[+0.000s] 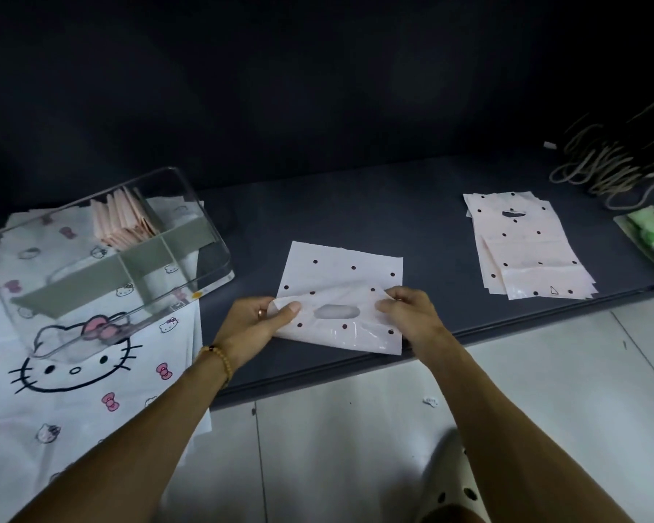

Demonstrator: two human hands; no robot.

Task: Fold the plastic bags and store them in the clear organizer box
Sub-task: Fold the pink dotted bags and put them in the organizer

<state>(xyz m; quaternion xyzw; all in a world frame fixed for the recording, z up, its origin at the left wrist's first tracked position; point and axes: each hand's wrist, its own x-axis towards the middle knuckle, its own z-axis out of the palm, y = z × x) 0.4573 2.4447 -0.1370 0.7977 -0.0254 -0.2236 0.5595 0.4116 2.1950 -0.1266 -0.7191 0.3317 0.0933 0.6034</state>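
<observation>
Dark grey shelf (412, 220). Dotted pink bag (340, 273) at 6 o'clock, pink bag stack (525, 243) at 3, cartoon-cat sheets (72, 390) at 9 carrying clear organizer box (102, 254), cord tangle (612, 164) at 2.

Bag in the hands (341, 296): pale pink, dark dots. Stack of bags (525, 243) to the right: same pale pink with dark dots. Worktop (412, 220): dark grey-blue. Organizer box (102, 254): clear, grey dividers, pink folded bags (123, 220) inside. Sheet (72, 390) under it: white, cartoon cat faces in black outline, pink bows. Floor (337, 447): white tiles. Bracelet (219, 362) on left wrist: amber beads.
</observation>
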